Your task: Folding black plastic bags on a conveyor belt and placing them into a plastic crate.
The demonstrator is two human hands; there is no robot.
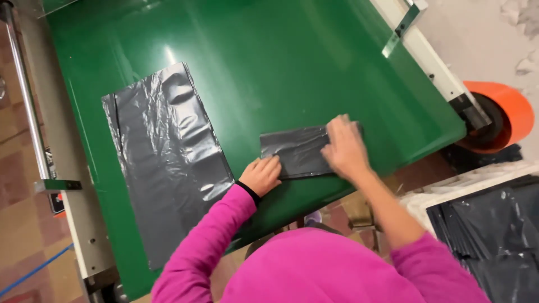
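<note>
A small folded black plastic bag (293,150) lies on the green table top (292,62) near its front edge. My left hand (261,175) rests with curled fingers on the bag's lower left corner. My right hand (343,147) lies flat, fingers spread, pressing on the bag's right end. To the left, a larger black plastic bag (163,151) lies spread flat on the green surface, wrinkled and shiny, with nothing touching it. Both my sleeves are bright pink.
A metal rail and bar (25,95) run along the table's left side. An orange roll (505,112) sits at the right end by a white frame (426,56). A white crate of black bags (494,224) stands at lower right.
</note>
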